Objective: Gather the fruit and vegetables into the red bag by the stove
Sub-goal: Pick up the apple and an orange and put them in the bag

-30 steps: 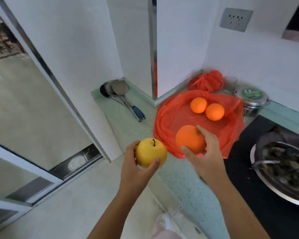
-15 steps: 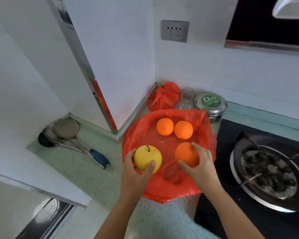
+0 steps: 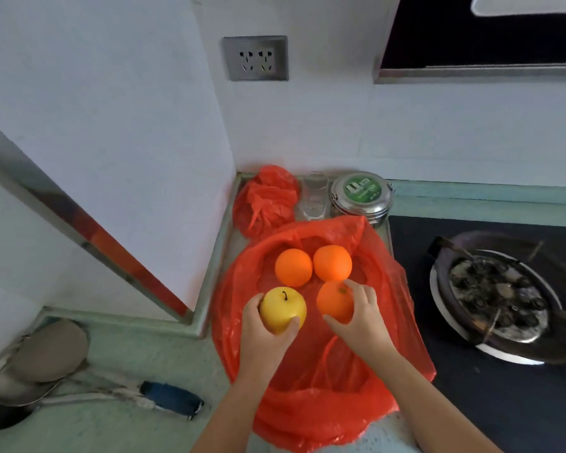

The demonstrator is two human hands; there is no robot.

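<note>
An open red plastic bag (image 3: 311, 407) lies spread on the green counter beside the stove. Two oranges (image 3: 293, 267) (image 3: 333, 263) rest side by side inside it, toward the back. My left hand (image 3: 264, 335) grips a yellow apple (image 3: 283, 309) with a dark stem, held over the bag's left half. My right hand (image 3: 361, 322) holds a third orange (image 3: 335, 300) just in front of the two resting ones, over the bag's middle.
A black stove top (image 3: 504, 403) with a dirty pan (image 3: 497, 299) sits right of the bag. Behind the bag stand a bunched red bag (image 3: 265, 201), a glass (image 3: 314, 196) and a steel tin (image 3: 360, 197). Ladles (image 3: 40, 361) with a blue handle lie at the left.
Both hands have moved forward over the open bag with the apple and the orange, closer to the two resting oranges. The view has shifted toward the bag and stove.
</note>
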